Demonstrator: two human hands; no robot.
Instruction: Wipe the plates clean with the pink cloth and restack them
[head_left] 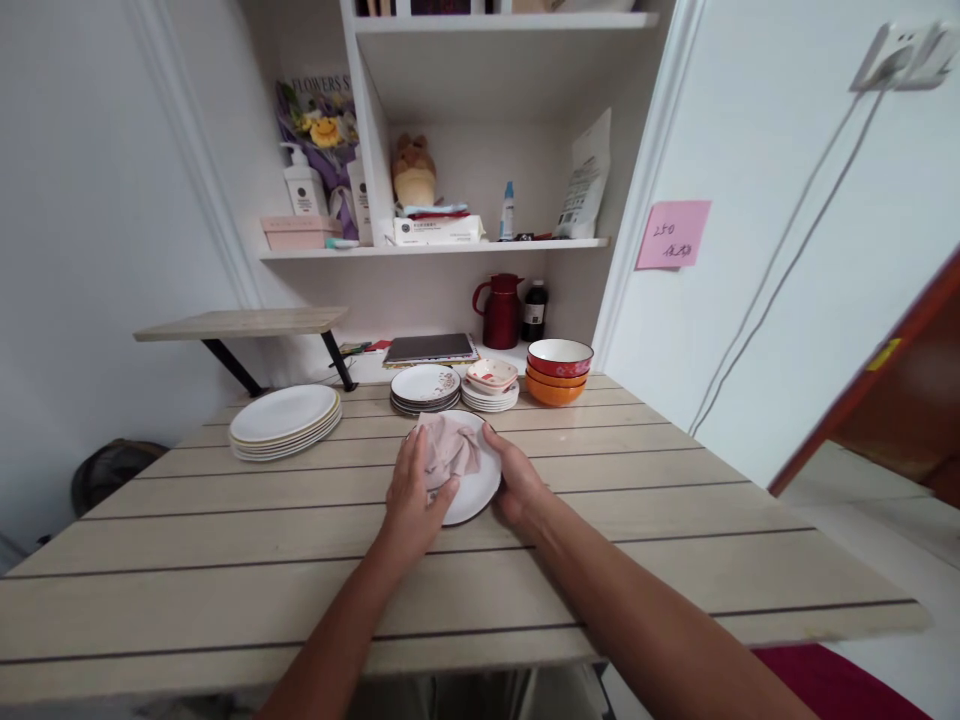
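Note:
A round white plate [480, 488] with a thin dark rim is between my two hands near the middle of the table, its face up. My right hand [519, 480] grips its right edge, thumb on the rim and fingers underneath. My left hand [414, 492] closes on the left edge, the thumb lying over the plate's face. A crumpled pale pink cloth [452, 447] lies on the plate against the left fingers. Just behind stand a stack of dark-rimmed plates [425, 384] and small plates [490, 402] topped by small patterned dishes [492, 374].
Oval white plates [285, 416] are stacked at the left, below a small raised shelf [240, 322]. At the back right stand stacked bowls [556, 386], a red thermos jug [501, 312] and a dark bottle [535, 312]. A dark flat notebook-like item [430, 347] lies behind the plates.

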